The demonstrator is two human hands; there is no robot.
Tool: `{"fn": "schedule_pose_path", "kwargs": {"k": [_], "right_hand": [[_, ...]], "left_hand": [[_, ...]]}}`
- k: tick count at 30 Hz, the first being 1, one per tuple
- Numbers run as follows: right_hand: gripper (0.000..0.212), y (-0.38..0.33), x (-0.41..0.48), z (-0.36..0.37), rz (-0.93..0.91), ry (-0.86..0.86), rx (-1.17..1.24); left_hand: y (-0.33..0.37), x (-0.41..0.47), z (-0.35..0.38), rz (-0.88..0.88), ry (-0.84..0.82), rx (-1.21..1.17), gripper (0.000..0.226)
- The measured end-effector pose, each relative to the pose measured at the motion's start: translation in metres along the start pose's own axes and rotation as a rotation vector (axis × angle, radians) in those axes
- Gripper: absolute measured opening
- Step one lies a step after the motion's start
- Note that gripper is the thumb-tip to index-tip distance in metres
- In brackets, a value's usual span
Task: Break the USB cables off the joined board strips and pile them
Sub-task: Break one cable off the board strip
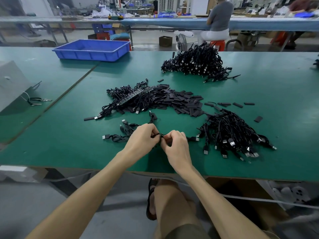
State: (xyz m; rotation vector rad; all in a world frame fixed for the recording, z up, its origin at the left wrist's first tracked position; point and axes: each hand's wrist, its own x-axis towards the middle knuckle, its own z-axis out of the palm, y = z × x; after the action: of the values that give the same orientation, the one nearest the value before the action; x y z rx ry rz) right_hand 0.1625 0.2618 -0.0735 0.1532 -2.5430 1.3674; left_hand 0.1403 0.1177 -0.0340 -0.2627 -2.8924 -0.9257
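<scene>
Both hands [160,140] pinch thin black cable [120,137].

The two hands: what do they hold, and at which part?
Both pinch one small black cable-bearing strip: the left hand at its left end, the right hand at its right end.

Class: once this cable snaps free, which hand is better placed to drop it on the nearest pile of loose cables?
Probably the right. The right hand pinches the board strip beside the left hand, and the nearest cable pile lies on its side. The left hand would have to cross over.
</scene>
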Motion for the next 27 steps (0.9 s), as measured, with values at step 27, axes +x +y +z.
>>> {"fn": "schedule_pose_path", "kwargs": {"k": [27], "right_hand": [[0.015, 0.005, 0.003, 0.004, 0.019, 0.12, 0.136]], "left_hand": [[-0.026, 0.083, -0.005, 0.199, -0.076, 0.501, 0.061]]}}
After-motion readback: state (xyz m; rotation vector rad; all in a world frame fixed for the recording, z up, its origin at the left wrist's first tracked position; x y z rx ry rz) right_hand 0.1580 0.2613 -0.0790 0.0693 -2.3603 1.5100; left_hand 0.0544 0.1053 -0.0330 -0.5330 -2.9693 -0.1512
